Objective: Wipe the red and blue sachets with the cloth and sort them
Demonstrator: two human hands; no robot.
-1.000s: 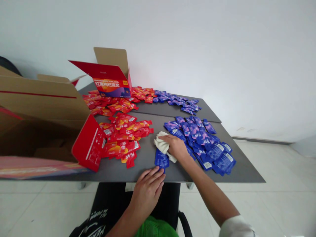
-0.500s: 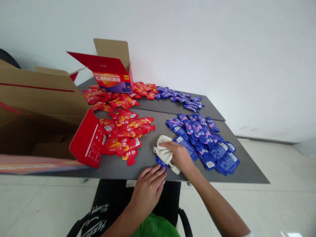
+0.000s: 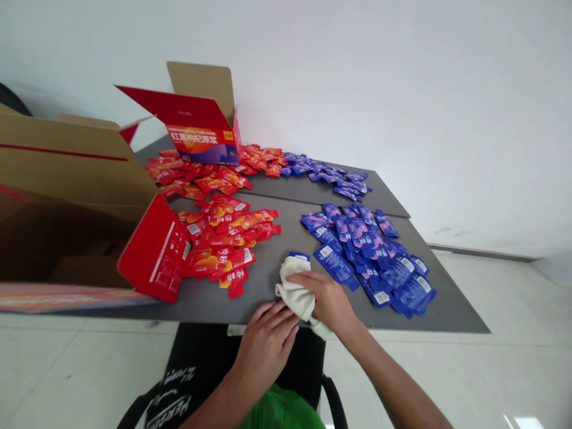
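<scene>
The right hand (image 3: pixel 328 301) had its fingers squeezed around a cream cloth (image 3: pixel 295 292), all bunched up. The cloth lay on top of one blue packet (image 3: pixel 299 257), close to the near edge of the table (image 3: pixel 451 310). Only the far end of that packet poked out, and the cloth hid most of the rest. A bit of the cloth hung over the table's edge.

The left hand (image 3: pixel 268 339) was flat, palm down, with its fingers straight and side by side. Its fingertips were right up against the cloth, so the two hands were very close. You could not tell if those fingers touched the packet underneath.

To the right was a big messy pile of blue packets (image 3: pixel 370 253). To the left was a pile of red packets (image 3: pixel 227 238). Farther back were more red packets (image 3: pixel 218 180), and next to them a bunch of small-looking blue ones (image 3: pixel 326 171). A red and purple box (image 3: pixel 203 140) stood there with its flaps up. A bigger open box (image 3: pixel 71 173) sat at the far left, by the red pile.
</scene>
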